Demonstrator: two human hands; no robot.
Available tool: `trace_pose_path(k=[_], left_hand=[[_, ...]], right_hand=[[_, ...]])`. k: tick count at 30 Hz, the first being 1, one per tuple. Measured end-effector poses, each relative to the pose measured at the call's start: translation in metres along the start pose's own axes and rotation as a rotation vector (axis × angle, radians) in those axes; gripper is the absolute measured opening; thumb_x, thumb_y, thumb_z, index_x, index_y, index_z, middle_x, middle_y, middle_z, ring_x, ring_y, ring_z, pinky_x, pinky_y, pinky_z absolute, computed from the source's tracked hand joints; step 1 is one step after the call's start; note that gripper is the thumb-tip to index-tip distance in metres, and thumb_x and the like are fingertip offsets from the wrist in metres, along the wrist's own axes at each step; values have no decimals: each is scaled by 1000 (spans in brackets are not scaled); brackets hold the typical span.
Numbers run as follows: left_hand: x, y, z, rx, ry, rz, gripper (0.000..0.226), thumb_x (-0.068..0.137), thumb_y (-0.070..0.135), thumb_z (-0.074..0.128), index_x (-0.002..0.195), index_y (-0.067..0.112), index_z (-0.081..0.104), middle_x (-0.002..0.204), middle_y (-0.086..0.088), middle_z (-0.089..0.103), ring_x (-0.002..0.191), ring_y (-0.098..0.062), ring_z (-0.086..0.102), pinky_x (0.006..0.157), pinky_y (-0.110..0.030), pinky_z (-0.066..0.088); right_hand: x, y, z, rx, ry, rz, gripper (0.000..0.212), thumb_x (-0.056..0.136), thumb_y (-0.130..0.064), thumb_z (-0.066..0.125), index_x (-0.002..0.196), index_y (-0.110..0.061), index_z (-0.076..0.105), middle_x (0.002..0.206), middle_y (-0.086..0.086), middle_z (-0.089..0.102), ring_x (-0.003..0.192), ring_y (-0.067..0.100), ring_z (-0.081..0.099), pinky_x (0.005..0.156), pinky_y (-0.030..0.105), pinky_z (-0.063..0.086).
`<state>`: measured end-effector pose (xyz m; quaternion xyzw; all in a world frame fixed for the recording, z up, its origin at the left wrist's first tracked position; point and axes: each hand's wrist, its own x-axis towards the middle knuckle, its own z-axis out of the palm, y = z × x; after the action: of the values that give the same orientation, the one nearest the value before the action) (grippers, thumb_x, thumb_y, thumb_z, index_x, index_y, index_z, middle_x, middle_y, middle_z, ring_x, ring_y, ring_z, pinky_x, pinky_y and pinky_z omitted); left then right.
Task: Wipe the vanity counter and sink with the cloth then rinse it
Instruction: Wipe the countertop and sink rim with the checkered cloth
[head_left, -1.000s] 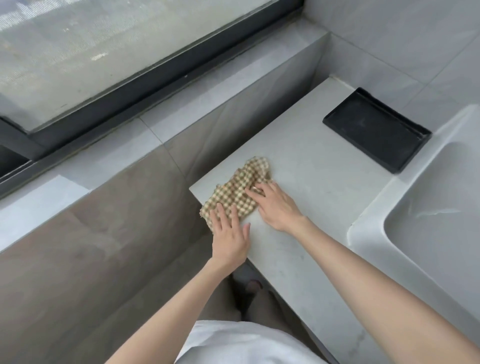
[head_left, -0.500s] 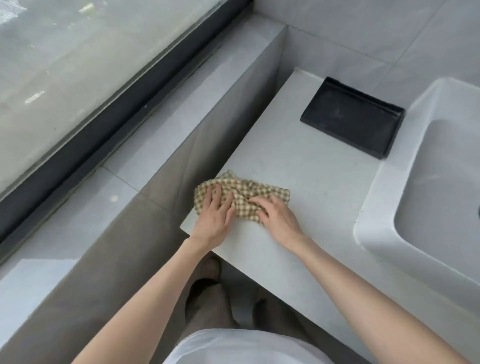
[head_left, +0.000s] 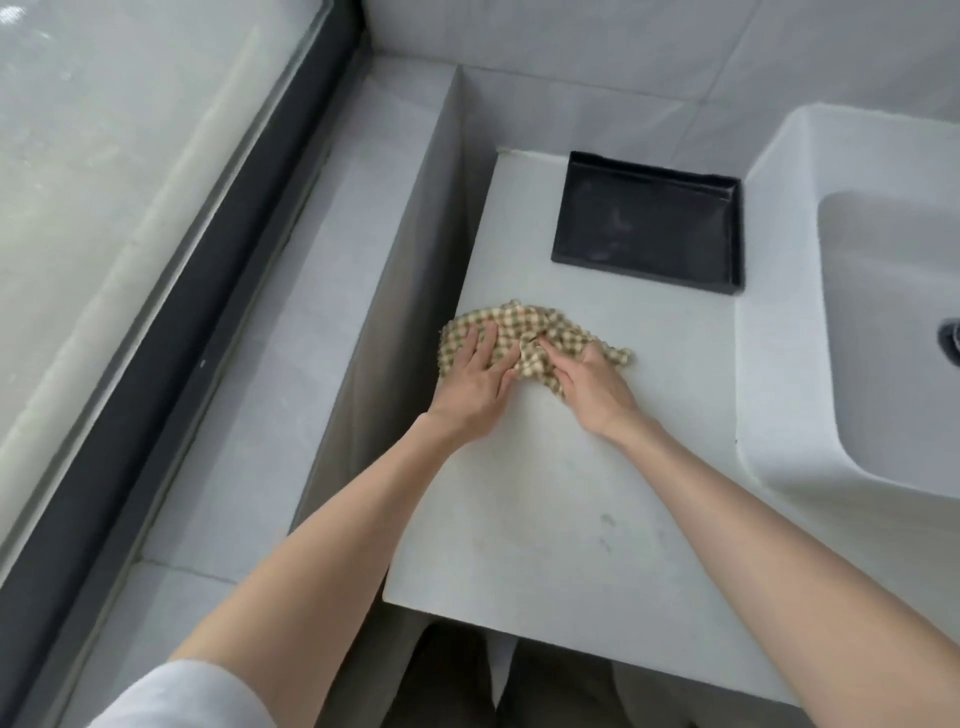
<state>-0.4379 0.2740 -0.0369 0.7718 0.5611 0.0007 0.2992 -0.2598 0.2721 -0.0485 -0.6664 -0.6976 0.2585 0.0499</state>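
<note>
A beige and green checked cloth (head_left: 535, 327) lies bunched on the pale vanity counter (head_left: 545, 519), near its left edge. My left hand (head_left: 480, 382) presses flat on the cloth's left part with straight fingers. My right hand (head_left: 589, 387) rests on the cloth's right part, its fingers bent into the folds and pinching the fabric. The white sink (head_left: 779, 415) rises at the right, with its dark drain (head_left: 950, 343) at the frame's edge.
A black rectangular tray (head_left: 649, 223) sits at the back of the counter, against the sink's side. Left of the counter runs a grey tiled ledge (head_left: 291, 364) under a dark-framed window (head_left: 156, 291). Tiled wall stands behind. My legs show below the counter's front edge.
Both hands have slid the cloth away from the counter's front corner, further in along the left edge. The cloth is spread wider. The camera view has turned toward the sink.
</note>
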Motion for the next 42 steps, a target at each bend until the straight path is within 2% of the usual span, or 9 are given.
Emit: trace_pose_path(k=[16, 20, 23, 25, 27, 30, 34, 38, 42], left_hand=[[73, 21, -13, -47, 5, 94, 46, 102, 34, 23, 148, 29, 23, 159, 7, 7, 147, -16, -3, 118, -29, 0], [73, 67, -14, -279, -65, 252, 40, 101, 27, 35, 138, 23, 46, 148, 5, 39, 139, -12, 30, 115, -26, 24], [67, 75, -16, -298, 179, 250, 35, 97, 11, 41, 127, 15, 58, 133, -3, 56, 125, -21, 49, 104, -28, 38], [62, 61, -17, -230, 323, 178, 36, 95, 9, 42, 128, 15, 57, 134, -6, 55, 123, -25, 48, 103, -31, 37], [55, 40, -20, -190, 375, 60, 40, 95, 9, 42, 134, 16, 51, 144, -7, 44, 131, -25, 38, 108, -35, 32], [46, 8, -23, -155, 326, -89, 46, 97, 11, 37, 142, 18, 39, 153, -8, 28, 141, -28, 24, 112, -41, 28], [43, -8, -25, -132, 227, -125, 52, 98, 9, 30, 148, 23, 25, 158, -4, 16, 146, -23, 10, 113, -39, 24], [43, -5, -20, -55, 174, -149, 54, 96, 5, 27, 148, 21, 23, 159, -2, 11, 147, -23, 7, 108, -43, 31], [48, -3, -18, 25, 209, -155, 45, 96, 8, 28, 140, 16, 34, 150, -9, 27, 142, -33, 22, 91, -46, 45]], right_hand=[[40, 38, -50, -2, 44, 132, 48, 101, -22, 34, 146, -39, 29, 126, 13, 49, 115, 32, 51, 94, 40, 42], [4, 72, -63, 57, 165, 322, 49, 97, -14, 39, 143, -32, 41, 125, 18, 53, 108, 37, 56, 90, 40, 47], [-16, 67, -68, -135, 337, 388, 43, 96, -22, 44, 138, -22, 49, 124, 16, 46, 105, 37, 47, 87, 40, 43], [-13, 49, -64, -104, 374, 426, 50, 95, -40, 43, 142, -25, 38, 143, 16, 33, 119, 42, 36, 98, 48, 35], [0, 29, -52, 63, 227, 478, 61, 93, -59, 34, 148, -39, 16, 159, 12, 4, 138, 52, 7, 112, 61, 12], [19, 11, -22, 18, 87, 452, 69, 90, -69, 22, 148, -44, -6, 155, 11, -29, 133, 56, -27, 108, 67, -16], [33, -6, -3, -74, 92, 281, 57, 94, -62, 16, 146, -51, -6, 157, -7, -24, 128, 57, -35, 101, 69, -23], [35, 7, -12, -201, 36, 61, 49, 98, -55, 13, 144, -54, -3, 158, -15, -16, 136, 50, -27, 110, 64, -14], [15, 55, -26, -231, 104, 122, 49, 100, -49, 12, 148, -47, 0, 160, -10, -10, 145, 33, -18, 117, 48, -13]])
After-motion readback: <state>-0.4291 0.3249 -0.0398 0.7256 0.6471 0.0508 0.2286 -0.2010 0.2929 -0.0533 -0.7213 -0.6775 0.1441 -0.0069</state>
